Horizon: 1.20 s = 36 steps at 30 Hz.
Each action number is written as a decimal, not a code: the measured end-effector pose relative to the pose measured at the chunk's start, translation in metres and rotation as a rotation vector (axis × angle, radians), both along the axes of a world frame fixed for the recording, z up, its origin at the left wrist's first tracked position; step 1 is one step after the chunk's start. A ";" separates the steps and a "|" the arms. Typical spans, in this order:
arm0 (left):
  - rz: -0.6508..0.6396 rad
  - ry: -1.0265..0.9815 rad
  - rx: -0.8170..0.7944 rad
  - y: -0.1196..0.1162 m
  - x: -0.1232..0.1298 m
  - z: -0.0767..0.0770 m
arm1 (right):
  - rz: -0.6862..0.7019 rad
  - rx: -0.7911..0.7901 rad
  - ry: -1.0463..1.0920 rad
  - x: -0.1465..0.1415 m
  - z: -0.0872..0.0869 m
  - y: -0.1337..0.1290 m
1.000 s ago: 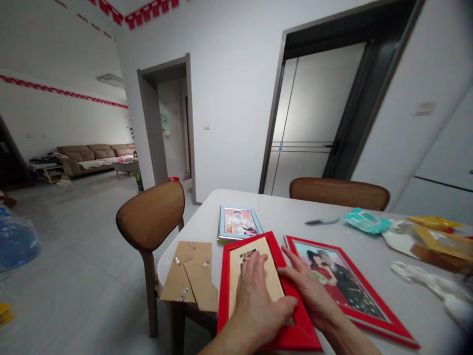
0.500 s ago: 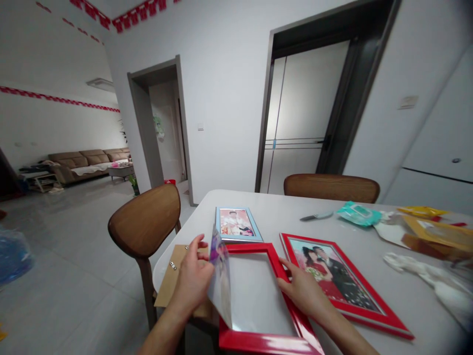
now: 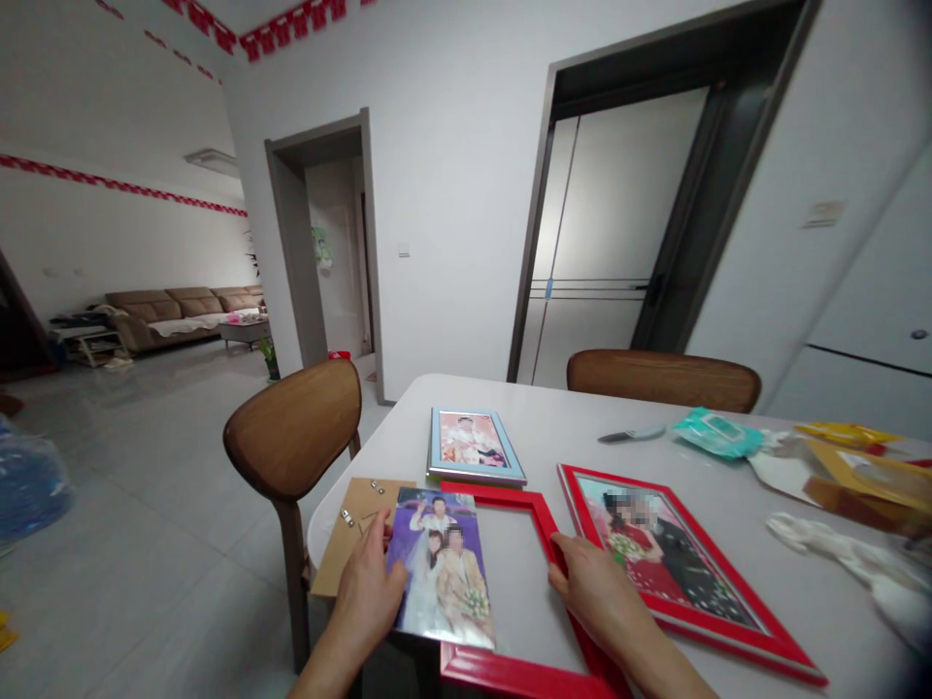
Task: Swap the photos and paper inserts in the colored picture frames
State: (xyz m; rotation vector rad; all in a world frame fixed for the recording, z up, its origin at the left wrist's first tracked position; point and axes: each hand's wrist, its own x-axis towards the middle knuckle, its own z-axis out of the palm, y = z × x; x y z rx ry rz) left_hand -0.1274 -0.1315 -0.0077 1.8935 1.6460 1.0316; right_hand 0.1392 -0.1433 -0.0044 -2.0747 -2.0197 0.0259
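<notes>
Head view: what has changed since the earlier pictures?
The left hand moved left from the near red frame's opening and took hold of the photo. Seen on edge before, it now shows face up over the frame's left side. Unchanged: right hand on the frame's right side, blue-framed picture, knife.

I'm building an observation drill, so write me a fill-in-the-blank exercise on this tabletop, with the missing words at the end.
1. The left hand holds a loose, glossy, purple-backed rectangular photograph by its ____ edge.
2. The right hand touches a glossy rectangular frame whose colour is ____.
3. Just left of the turquoise plastic packet, on the white table, lies a ____.

Missing words: left; red; knife.
</notes>
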 end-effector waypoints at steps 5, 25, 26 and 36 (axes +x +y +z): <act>-0.046 0.039 0.122 -0.014 -0.001 -0.002 | 0.028 0.089 0.007 -0.001 -0.008 -0.004; -0.314 0.452 0.160 -0.044 0.021 -0.018 | 0.099 0.222 0.361 -0.018 -0.006 -0.014; -0.304 0.426 0.176 -0.043 0.020 -0.016 | 0.117 0.218 0.408 -0.023 -0.003 -0.014; 0.034 -0.708 0.067 -0.040 0.034 0.043 | 0.218 -0.077 1.218 -0.083 0.027 -0.014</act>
